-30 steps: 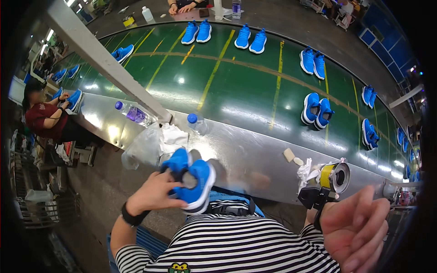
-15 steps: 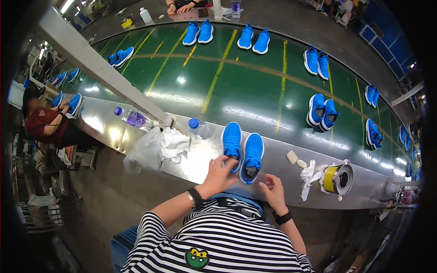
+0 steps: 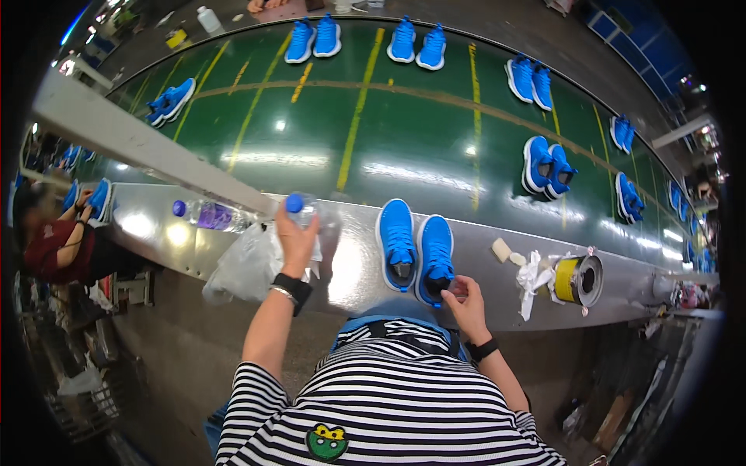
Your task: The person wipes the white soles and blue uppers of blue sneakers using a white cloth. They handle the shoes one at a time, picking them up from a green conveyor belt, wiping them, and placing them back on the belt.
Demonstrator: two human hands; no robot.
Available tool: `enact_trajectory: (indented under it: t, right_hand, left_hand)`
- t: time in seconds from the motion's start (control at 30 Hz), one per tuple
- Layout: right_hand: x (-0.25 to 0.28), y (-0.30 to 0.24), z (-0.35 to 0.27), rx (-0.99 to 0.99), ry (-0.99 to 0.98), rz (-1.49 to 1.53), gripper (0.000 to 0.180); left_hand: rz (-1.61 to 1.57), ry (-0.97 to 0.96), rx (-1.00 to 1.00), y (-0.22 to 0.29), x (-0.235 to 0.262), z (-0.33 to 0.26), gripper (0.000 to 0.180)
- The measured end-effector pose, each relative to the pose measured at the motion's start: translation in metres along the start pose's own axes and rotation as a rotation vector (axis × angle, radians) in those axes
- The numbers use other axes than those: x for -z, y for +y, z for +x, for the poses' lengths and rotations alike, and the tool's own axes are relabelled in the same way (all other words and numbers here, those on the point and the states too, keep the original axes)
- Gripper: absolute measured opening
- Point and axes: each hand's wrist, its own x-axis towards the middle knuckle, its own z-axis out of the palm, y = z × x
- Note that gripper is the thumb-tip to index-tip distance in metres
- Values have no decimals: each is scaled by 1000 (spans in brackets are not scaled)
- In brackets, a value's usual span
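Right, nearest: right hand (image 3: 469,306), grip loosely spread, thumb at one heel of the blue sneaker pair (image 3: 435,248) on the metal counter (image 3: 353,268), toes beltward. Left hand (image 3: 298,242) at the blue-capped bottle (image 3: 321,212), can't tell if grip's closed. Beyond, green conveyor belt (image 3: 420,128), more blue sneakers (image 3: 327,36).

Before the belt (image 3: 412,175), the left hand (image 3: 296,242) hides part of the blurred bottle (image 3: 326,221) and white cloth (image 3: 314,256); beyond the belt, the top edge crops a co-worker's hands (image 3: 266,5).
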Motion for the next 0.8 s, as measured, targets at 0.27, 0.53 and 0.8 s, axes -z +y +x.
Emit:
enact_trajectory:
  t: [0.27, 0.53, 0.8]
  right_hand:
    - [-15, 21, 25, -97, -113, 143, 70]
    - [-33, 38, 44, -72, -164, 215, 71]
    - [-11, 5, 45, -295, -250, 635, 45]
  left_hand:
    - [-33, 1, 151, -9, 32, -1, 75]
    - [-139, -430, 282, 58, 22, -98, 79]
    - [-626, -690, 807, 73, -63, -98, 45]
